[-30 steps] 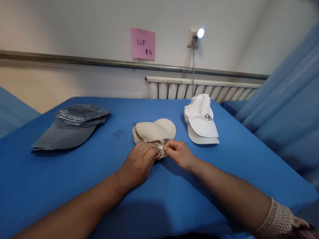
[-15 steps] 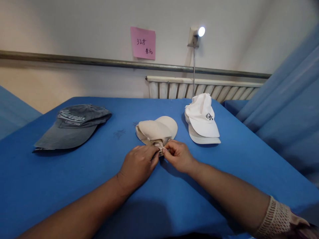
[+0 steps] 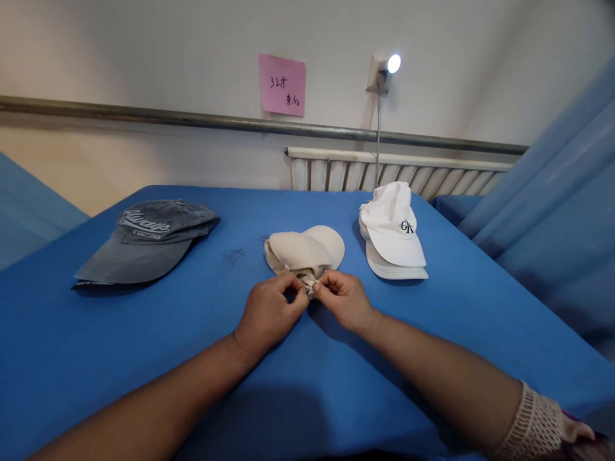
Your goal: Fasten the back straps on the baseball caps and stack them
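One cream cap (image 3: 300, 250) is lying at the frame's centre, its bunched near edge being pinched by the left hand (image 3: 271, 310) and right hand (image 3: 346, 302); that handling is looking unfinished. White caps (image 3: 394, 234) are sitting stacked right of centre, the grey cap (image 3: 147, 243) at middle left.

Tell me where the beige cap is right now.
In the head view, the beige cap lies mid-picture on the blue surface, between the grey cap at left and the white caps at right; the left hand and right hand pinch at its near edge.
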### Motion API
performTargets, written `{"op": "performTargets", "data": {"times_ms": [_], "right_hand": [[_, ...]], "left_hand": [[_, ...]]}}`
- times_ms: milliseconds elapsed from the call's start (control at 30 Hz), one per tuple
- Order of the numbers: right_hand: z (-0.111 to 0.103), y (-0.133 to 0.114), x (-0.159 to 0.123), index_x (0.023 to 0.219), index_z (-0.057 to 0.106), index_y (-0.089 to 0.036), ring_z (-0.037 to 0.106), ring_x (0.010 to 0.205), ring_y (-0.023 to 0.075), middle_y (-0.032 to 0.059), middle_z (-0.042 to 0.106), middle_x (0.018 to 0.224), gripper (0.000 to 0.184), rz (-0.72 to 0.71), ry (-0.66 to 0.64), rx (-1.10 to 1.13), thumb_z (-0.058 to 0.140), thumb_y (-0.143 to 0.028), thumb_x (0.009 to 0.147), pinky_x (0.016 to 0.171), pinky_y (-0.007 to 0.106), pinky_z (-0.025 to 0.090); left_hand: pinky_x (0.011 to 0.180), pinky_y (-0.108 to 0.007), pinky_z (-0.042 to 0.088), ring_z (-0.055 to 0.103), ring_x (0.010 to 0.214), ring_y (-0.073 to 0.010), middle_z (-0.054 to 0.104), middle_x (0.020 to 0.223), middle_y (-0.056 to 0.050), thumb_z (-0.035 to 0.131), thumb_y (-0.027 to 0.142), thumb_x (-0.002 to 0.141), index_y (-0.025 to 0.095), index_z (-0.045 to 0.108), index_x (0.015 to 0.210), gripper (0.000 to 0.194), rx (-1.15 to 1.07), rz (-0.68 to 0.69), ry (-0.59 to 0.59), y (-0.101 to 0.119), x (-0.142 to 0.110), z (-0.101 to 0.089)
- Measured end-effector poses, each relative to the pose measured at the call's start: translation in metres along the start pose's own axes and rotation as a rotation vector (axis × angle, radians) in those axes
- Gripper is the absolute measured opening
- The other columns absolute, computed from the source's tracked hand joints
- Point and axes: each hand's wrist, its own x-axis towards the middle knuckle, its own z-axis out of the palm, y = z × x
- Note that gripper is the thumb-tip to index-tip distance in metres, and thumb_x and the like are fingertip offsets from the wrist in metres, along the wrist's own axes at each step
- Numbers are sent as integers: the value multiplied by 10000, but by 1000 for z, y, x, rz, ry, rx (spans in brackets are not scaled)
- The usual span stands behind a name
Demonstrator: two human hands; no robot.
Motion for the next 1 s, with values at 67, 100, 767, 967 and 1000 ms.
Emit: {"op": "performTargets", "data": {"times_ms": [67,100,767,967,1000], "right_hand": [[-2,2,1,692,598,-186,481,569,104,-31,577,623,210,27,5,26,604,-352,820,557,232,377],[-3,3,2,695,602,-187,483,570,104,-32,580,624,211,34,3,24,606,-355,821,556,230,377],[-5,1,-1,826,558,-210,425,494,85,-69,530,604,112,81,-89,-112,634,-248,753,481,214,324],[-8,-7,-2,823,535,-212,419,517,81,-74,516,618,168,65,-111,-60,665,-304,769,488,207,322],[-8,-8,-3,817,526,-212,424,524,81,-73,519,629,184,65,-114,-51,673,-309,765,491,206,326]], "left_hand": [[650,-279,430,617,666,-164,680,736,-9,554,176,825,186,620,754,97,-4,44,-28,-3,1,1],[674,-289,440,621,702,-175,681,767,-21,545,183,844,184,624,779,102,24,89,-44,-4,2,2],[553,-242,412,524,579,-116,551,657,48,662,259,694,201,486,764,199,-501,-303,-100,-5,10,6],[491,-212,337,441,484,-75,510,568,67,747,290,628,189,466,705,309,-828,-508,-220,-3,14,-1],[489,-212,332,437,484,-75,510,563,67,757,295,626,189,470,707,317,-843,-519,-234,-3,13,-2]]}}
